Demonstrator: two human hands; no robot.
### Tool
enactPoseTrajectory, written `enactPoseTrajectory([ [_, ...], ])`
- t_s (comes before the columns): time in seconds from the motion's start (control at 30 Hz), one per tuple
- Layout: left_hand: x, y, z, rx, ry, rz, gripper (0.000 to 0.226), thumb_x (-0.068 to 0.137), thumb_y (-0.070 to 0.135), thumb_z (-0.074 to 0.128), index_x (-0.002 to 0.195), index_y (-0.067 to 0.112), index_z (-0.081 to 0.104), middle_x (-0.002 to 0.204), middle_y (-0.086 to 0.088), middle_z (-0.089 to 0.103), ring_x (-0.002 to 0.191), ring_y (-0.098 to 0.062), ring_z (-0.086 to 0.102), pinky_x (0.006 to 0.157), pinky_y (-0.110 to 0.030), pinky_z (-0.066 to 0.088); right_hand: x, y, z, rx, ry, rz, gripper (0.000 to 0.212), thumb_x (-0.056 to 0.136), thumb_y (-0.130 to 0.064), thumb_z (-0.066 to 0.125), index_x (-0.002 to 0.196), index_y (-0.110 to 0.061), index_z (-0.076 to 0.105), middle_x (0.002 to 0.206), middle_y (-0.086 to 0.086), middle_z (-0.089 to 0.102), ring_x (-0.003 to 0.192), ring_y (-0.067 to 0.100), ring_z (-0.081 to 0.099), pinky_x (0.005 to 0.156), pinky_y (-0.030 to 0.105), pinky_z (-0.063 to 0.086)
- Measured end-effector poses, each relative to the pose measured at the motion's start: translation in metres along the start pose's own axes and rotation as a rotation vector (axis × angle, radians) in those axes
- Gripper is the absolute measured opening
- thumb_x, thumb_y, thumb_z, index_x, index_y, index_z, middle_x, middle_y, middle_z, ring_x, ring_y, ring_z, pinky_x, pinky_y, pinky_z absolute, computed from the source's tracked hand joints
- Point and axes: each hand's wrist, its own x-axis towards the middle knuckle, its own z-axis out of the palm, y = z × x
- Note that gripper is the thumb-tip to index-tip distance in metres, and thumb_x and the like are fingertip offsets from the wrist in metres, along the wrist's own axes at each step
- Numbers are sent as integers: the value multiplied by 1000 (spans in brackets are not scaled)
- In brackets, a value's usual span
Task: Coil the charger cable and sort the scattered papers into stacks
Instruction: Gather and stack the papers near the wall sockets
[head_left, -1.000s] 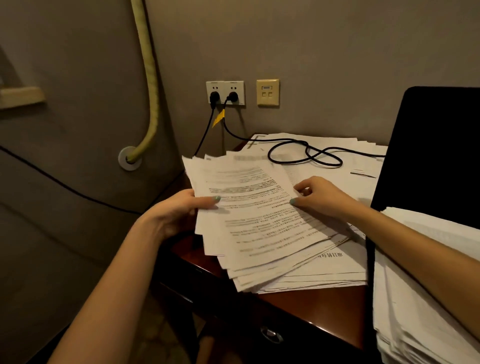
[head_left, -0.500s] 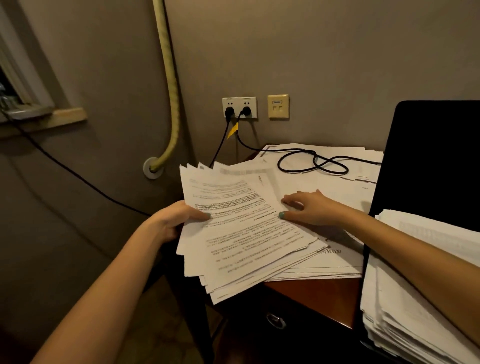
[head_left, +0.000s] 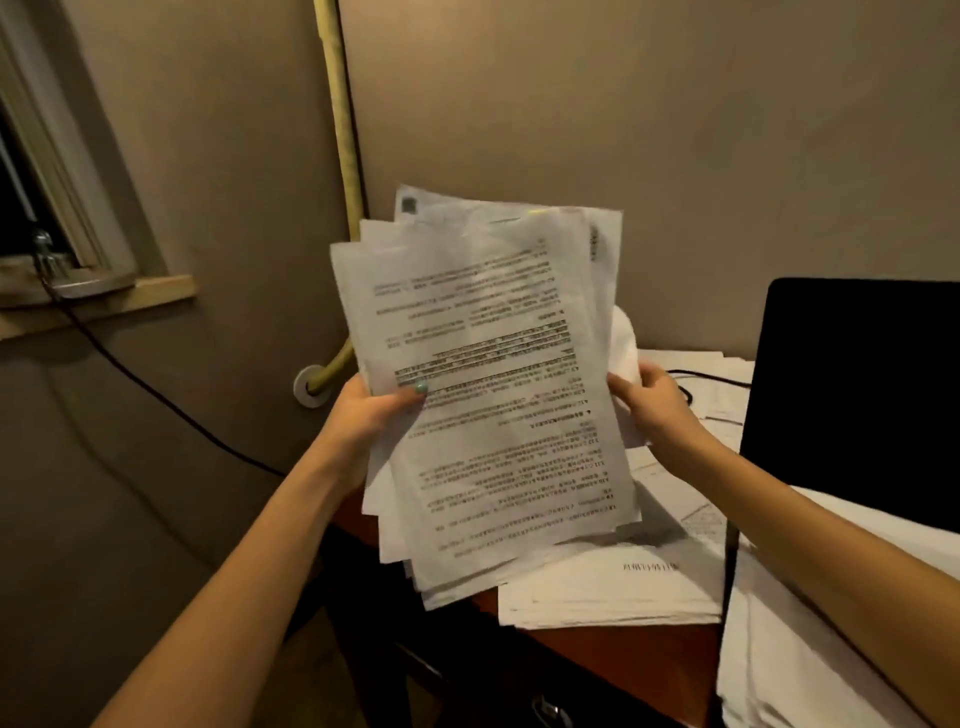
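Beige wall (head_left: 675, 130), window sill (head_left: 104, 296), wooden desk (head_left: 623, 660)

Matt printed paper sheets (head_left: 493, 374); glossy reddish wood desk (head_left: 623, 654).

1. The papers (head_left: 493, 364) you hold are white, striped with rows of black print, one band bolder
2. The stack (head_left: 613, 587) below is white with one short black line
3. Your thumbnail (head_left: 420, 387) is painted teal
4. The desk (head_left: 623, 660) is reddish brown
5. The cable (head_left: 711, 375) on it is black
6. The screen (head_left: 857, 389) to your right is plain black
7. The hose (head_left: 343, 130) is dull yellow
8. The wall (head_left: 675, 130) is flat grey-brown
9. The sill (head_left: 156, 288) is pale wood
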Motion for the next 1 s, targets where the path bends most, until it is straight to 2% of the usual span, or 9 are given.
enactPoseTrajectory([
  [0.17, 27, 18, 32, 116, 43, 163, 28, 87, -1, 61, 112, 12, 62, 101, -5, 74, 95, -24, 71, 74, -34, 60, 5, -33, -10, 103, 192, -207, 17, 102, -28, 41, 99, -20, 55, 90, -7, 62, 79, 4, 59, 62, 12, 51],
  [0.3, 40, 24, 51, 106, 90, 240, 31, 87, 6, 64, 118, 6, 59, 104, -9, 72, 92, -25, 71, 69, -34, 59, 13, -52, -26, 136, 273, -312, 26, 104, -26, 36, 119, -15, 54, 103, -9, 58, 90, 0, 54, 80, 13, 49],
  [0.4, 46, 22, 58, 132, 148, 256, 34, 89, 6, 64, 122, 3, 56, 107, -11, 70, 92, -24, 71, 69, -34, 59, 16, -59, -35, 103, 262, -369, 23, 104, -15, 38, 114, -11, 58, 102, 0, 61, 86, 2, 57, 77, 16, 50],
  [0.47, 48, 18, 60, 118, 169, 246, 33, 91, 5, 61, 124, 3, 54, 108, -11, 69, 92, -23, 71, 69, -33, 59, 16, -61, -38, 107, 209, -385, 20, 104, -21, 38, 109, -16, 57, 99, -1, 62, 84, 3, 58, 75, 22, 50],
  [0.53, 48, 13, 62, 106, 127, 228, 31, 91, 4, 60, 121, 6, 55, 110, -12, 69, 95, -25, 70, 72, -36, 60, 17, -62, -37, 127, 123, -381, 23, 102, -28, 41, 116, -15, 52, 99, -5, 61, 83, 0, 60, 71, 18, 50],
  [0.67, 46, 5, 64, 77, 80, 212, 26, 88, 2, 61, 107, 20, 57, 106, -8, 69, 94, -25, 70, 73, -39, 60, 17, -59, -34, 89, 110, -315, 39, 91, -33, 59, 124, -16, 46, 117, -3, 63, 99, 3, 63, 80, 21, 55],
  [0.8, 44, -5, 60, 87, 24, 215, 34, 80, 5, 65, 113, 9, 59, 105, -9, 70, 94, -26, 70, 70, -38, 60, 18, -53, -41, 206, 76, -244, 67, 76, -29, 75, 132, -7, 45, 122, 7, 64, 106, 19, 65, 88, 35, 56],
  [0.9, 45, -7, 59, 157, -22, 212, 38, 76, 10, 67, 113, 7, 61, 101, -6, 73, 93, -23, 71, 71, -36, 60, 17, -52, -40, 173, 60, -250, 60, 75, -27, 74, 126, -5, 52, 115, 8, 67, 102, 24, 67, 84, 39, 58],
  [1.0, 50, 0, 56, 271, 90, 279, 46, 71, 19, 74, 114, 15, 59, 106, -1, 70, 95, -13, 69, 73, -30, 59, 15, -54, -37, 195, 54, -277, 50, 77, -19, 71, 123, -7, 53, 110, 5, 68, 96, 19, 69, 80, 35, 59],
])
